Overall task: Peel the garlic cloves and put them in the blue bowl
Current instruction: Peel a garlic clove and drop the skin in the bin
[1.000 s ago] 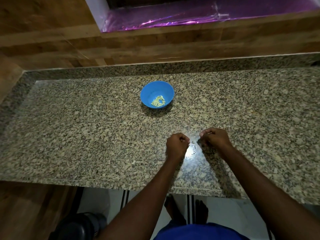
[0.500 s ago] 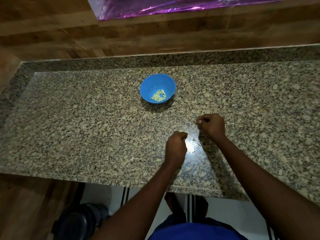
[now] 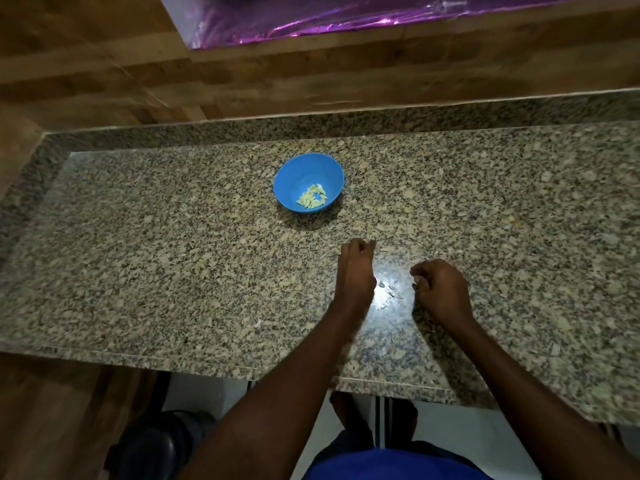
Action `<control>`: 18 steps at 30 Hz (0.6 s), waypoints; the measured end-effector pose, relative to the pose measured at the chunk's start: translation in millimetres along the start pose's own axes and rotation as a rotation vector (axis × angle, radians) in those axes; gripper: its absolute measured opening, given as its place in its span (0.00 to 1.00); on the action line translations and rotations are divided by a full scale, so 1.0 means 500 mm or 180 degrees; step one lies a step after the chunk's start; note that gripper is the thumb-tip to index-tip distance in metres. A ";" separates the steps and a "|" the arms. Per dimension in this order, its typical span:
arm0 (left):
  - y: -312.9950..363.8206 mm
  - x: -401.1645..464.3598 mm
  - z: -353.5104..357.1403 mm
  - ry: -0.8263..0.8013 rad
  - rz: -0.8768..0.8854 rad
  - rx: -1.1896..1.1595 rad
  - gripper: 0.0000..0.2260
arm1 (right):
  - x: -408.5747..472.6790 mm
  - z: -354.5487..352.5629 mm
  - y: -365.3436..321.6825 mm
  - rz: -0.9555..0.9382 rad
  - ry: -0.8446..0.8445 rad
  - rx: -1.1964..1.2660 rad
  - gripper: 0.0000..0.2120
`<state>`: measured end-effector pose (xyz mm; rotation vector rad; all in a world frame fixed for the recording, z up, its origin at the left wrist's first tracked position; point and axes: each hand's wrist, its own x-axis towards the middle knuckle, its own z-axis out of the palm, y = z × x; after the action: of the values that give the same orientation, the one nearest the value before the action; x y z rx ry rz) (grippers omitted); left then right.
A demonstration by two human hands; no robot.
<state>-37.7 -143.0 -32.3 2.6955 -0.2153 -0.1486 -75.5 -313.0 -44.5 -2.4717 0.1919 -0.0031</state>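
Your left hand (image 3: 356, 268) reaching toward the blue bowl (image 3: 309, 182), fingers curled, can't tell if it's holding anything, right hand (image 3: 440, 289) curled too, contents too small to tell, peeled cloves (image 3: 312, 200) in bowl, skin bits (image 3: 389, 292) on granite counter (image 3: 173, 254) between hands

Polished speckled granite counter (image 3: 138, 258), smooth blue plastic bowl (image 3: 294, 174), wood-grain wall panel (image 3: 104, 64), glossy purple foil (image 3: 311, 26).
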 end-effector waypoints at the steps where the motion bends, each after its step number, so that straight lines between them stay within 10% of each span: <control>1: -0.004 0.005 0.000 -0.0001 0.0043 0.0005 0.30 | 0.001 0.001 0.002 -0.0030 -0.0016 -0.0046 0.08; 6: -0.030 -0.009 0.000 -0.0047 0.0036 -0.0174 0.13 | -0.001 -0.002 0.004 -0.0061 -0.0043 -0.0151 0.07; 18: -0.030 -0.086 0.037 0.0275 0.0090 -0.0047 0.22 | -0.076 0.038 -0.007 -0.0517 0.0013 -0.0248 0.20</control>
<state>-80.4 -129.9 -52.5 2.6758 -0.2252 -0.0251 -111.7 -293.5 -55.7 -2.5587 -0.0076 -0.0711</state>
